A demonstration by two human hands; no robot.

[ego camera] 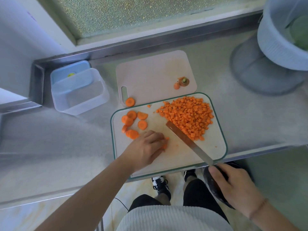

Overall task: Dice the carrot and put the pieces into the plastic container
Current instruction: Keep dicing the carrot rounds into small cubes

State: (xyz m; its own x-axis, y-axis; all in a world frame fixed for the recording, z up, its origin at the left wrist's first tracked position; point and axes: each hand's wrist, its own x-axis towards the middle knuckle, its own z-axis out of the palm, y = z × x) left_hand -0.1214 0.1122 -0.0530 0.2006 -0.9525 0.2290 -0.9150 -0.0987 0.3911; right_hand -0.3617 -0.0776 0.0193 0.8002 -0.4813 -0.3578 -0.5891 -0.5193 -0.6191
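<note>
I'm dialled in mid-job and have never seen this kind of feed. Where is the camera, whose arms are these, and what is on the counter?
There is no machine: a person works with bare hands, and the single camera sits on their head, looking down. The left hand rests on the green-rimmed cutting board, fingers curled over some carrot bits. The right hand has its grip on the dark handle of a knife, whose blade lies against the diced carrot pile. Uncut carrot slices lie on the board's left. Behind is a second board with the carrot top. The clear plastic container at left holds no carrot yet.
</note>
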